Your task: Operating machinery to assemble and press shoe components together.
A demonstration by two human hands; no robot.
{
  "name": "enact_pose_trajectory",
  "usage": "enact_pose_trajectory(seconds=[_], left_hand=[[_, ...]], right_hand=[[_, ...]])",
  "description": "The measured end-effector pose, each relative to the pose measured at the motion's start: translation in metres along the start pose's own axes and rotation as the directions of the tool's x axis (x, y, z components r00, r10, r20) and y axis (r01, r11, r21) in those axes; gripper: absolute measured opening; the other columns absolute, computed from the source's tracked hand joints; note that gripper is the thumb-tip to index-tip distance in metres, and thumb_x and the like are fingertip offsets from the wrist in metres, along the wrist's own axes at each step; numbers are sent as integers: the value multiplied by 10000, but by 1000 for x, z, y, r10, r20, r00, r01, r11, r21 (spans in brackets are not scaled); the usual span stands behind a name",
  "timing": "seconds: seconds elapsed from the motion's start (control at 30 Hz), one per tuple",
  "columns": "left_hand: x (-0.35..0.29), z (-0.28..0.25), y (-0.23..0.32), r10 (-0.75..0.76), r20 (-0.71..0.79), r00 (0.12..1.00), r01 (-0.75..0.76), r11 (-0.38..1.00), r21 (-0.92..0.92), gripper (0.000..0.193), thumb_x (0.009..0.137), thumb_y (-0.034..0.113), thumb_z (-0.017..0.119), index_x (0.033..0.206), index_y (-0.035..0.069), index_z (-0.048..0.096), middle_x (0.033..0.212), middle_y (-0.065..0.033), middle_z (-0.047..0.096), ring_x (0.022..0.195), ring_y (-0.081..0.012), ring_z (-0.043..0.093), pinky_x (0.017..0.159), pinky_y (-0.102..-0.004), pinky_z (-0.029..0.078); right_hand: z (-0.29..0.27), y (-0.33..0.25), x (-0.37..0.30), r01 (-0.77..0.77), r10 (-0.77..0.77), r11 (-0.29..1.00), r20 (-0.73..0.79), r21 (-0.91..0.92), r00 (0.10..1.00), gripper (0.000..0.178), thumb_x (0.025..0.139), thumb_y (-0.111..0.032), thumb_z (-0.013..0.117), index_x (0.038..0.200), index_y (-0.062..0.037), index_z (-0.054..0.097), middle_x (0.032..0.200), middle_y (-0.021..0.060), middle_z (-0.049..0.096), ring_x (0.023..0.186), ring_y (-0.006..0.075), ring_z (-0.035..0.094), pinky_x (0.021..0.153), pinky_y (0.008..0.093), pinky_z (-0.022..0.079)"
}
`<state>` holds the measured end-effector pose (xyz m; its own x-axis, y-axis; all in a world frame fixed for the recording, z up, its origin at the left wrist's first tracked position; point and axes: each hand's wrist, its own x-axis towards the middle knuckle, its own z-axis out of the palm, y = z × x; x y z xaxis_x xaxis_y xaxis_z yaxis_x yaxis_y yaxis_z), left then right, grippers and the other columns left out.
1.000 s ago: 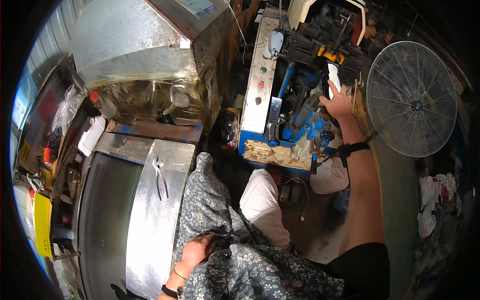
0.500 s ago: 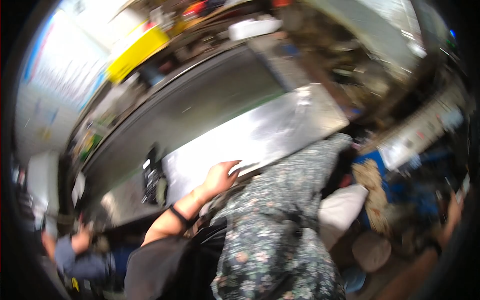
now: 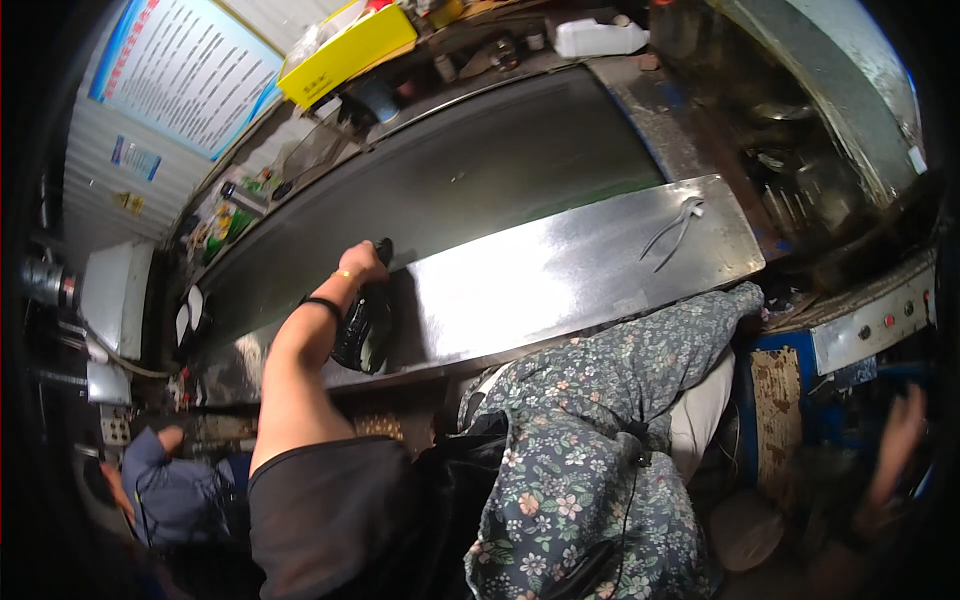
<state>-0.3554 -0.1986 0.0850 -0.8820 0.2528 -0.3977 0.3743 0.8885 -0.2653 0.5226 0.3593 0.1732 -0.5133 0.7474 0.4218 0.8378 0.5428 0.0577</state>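
My left hand [image 3: 362, 262] is closed around the upper end of a glossy black shoe-shaped thing [image 3: 362, 330], which lies at the left end of a shiny metal plate [image 3: 500, 290]. A dark flat belt [image 3: 480, 165] stretches behind the plate. Over to the far right is my right hand [image 3: 903, 425], raised and smeared by motion, so its fingers do not show clearly. Metal pliers [image 3: 672, 235] lie on the plate's right part, with their handles toward me.
Past the belt stand a yellow box [image 3: 345, 55] and a white plastic jug [image 3: 600, 40]. A black-and-white item [image 3: 189, 315] sits by the belt's left end. A control panel with buttons [image 3: 885, 322] is on the right. Another person [image 3: 185, 490] is at lower left.
My left hand has moved left from the plate's front edge and taken hold of the black shoe-shaped thing. The view has shifted, and my right hand remains at the far right.
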Motion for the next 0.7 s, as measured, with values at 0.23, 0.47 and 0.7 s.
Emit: enact_pose_trajectory(seconds=[0.23,0.47,0.7], left_hand=[[-186,-98,157,887,-454,-82,-992,-27,125,353,788,53,644,1141,52,626,1091,-129,668,1057,-312,639,883,-398,519],[-218,-62,261,845,-320,-430,-899,-368,235,389,881,76,587,1269,107,596,1327,-102,592,1206,-224,582,1053,-363,439],[-224,-23,408,983,91,157,358,29,-933,394,999,392,530,1117,31,636,1025,-98,683,880,-164,651,767,-319,540]], right_hand=[[124,-380,-7,-441,-175,91,451,893,875,437,974,-146,590,1377,5,511,1256,153,623,1073,197,619,913,308,499],[57,-445,38,-266,318,68,232,962,920,337,1007,-268,575,1228,-22,636,952,45,698,865,81,587,782,227,483],[21,-446,-20,-128,125,707,56,696,991,325,920,-197,665,1199,-37,624,961,186,695,858,395,663,721,407,537]])
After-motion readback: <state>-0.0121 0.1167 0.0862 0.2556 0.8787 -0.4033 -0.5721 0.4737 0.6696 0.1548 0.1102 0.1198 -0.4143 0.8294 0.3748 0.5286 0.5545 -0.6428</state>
